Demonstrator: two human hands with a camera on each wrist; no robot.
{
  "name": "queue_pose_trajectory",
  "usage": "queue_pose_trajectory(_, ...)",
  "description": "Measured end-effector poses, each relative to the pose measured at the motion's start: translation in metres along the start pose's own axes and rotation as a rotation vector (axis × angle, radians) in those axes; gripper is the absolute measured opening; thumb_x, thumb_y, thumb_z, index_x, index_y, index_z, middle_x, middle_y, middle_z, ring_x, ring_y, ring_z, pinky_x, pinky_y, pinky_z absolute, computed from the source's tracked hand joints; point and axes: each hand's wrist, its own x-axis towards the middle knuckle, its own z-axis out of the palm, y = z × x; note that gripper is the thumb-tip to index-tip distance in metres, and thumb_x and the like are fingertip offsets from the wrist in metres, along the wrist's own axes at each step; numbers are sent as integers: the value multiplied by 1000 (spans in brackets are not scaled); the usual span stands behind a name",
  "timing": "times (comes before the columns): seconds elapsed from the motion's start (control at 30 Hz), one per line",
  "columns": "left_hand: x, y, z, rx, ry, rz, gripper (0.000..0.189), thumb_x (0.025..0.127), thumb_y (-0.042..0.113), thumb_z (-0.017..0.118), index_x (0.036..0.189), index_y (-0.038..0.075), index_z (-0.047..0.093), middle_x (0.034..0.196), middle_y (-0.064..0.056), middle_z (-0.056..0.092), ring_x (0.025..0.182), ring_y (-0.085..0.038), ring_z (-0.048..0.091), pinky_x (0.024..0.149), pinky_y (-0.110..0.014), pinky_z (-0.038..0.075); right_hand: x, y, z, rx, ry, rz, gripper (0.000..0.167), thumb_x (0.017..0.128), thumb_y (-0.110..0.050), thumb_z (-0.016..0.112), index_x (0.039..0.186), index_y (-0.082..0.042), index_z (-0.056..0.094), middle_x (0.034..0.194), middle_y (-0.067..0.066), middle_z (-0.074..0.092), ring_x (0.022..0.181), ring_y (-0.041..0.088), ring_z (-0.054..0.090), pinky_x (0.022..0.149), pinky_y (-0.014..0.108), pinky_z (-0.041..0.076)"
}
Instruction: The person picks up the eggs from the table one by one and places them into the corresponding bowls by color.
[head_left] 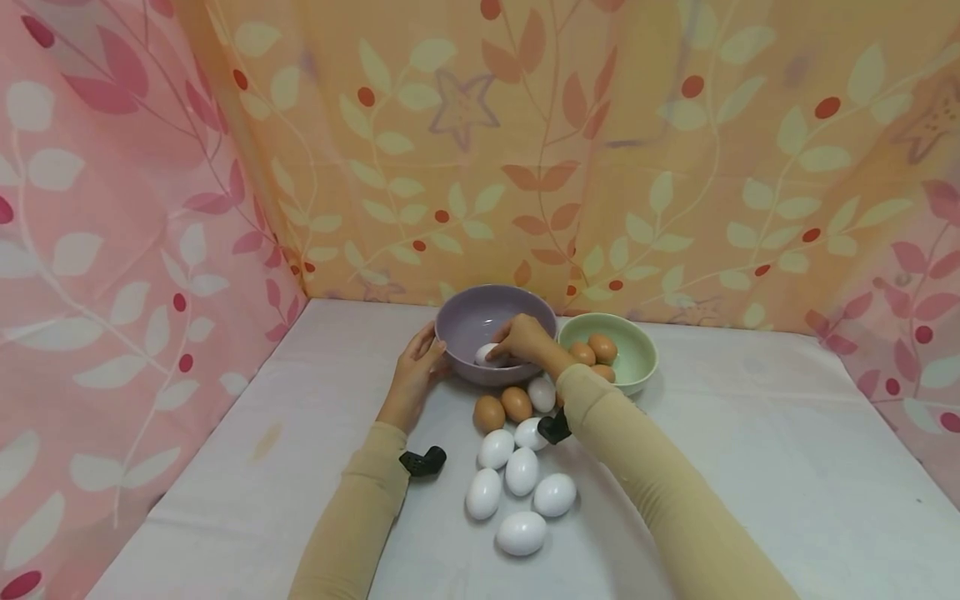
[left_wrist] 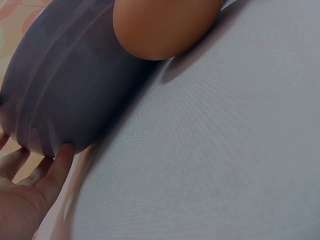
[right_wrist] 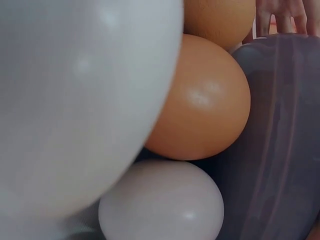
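Observation:
In the head view, a purple bowl [head_left: 468, 321] stands near the back of the table. My left hand [head_left: 412, 371] rests against its left side; in the left wrist view the fingertips [left_wrist: 65, 150] touch the outer wall. Inside the bowl, my right hand [head_left: 525, 337] pinches a white egg [head_left: 486, 356] near the front wall. Just in front of the bowl lie brown eggs [head_left: 489, 414] and a white egg [head_left: 542, 394]. More white eggs [head_left: 521, 471] are spread toward the table's front. The right hand hides part of the bowl's inside.
A light green bowl [head_left: 637, 354] holding several brown eggs [head_left: 602, 348] stands right of the purple bowl, partly behind my right forearm. White cloth [head_left: 750, 433] covers the table. Patterned curtains [head_left: 480, 167] hang at the back and sides.

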Motion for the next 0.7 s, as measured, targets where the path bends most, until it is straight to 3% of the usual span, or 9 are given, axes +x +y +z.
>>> queue_pose_trajectory(0.13, -1, 0, 0, 6, 3, 4, 52, 102, 14, 54, 152, 17, 40, 163, -3, 33, 144, -23, 39, 112, -52, 42, 1, 2, -1, 33, 38, -8, 32, 75, -24, 88, 100, -6, 79, 96, 5, 78, 81, 10, 64, 73, 18, 50)
queue_pose_trajectory(0.3, -2, 0, -2, 9, 2, 0, 53, 102, 15, 55, 153, 17, 39, 162, -3, 33, 143, -23, 41, 111, -50, 43, -4, 6, -6, 261, 129, -59, 40, 82, -17, 82, 118, -3, 72, 116, 13, 74, 112, 23, 67, 96, 31, 54)
queue_pose_trajectory(0.5, -3, 2, -3, 25, 0, -5, 54, 103, 15, 54, 154, 16, 37, 163, -4, 31, 142, -24, 41, 110, -50, 43, -36, 3, -19, 465, 132, -98, 41, 84, -15, 80, 122, -3, 70, 117, 14, 73, 112, 20, 69, 88, 20, 54)
queue_pose_trajectory(0.7, -2, 3, -1, 2, 5, -9, 54, 102, 15, 55, 153, 17, 38, 162, -4, 35, 139, -23, 44, 107, -44, 46, -86, 5, -30, 510, 48, -97, 42, 85, -19, 79, 123, -3, 69, 118, 14, 73, 104, 7, 70, 85, 14, 54)
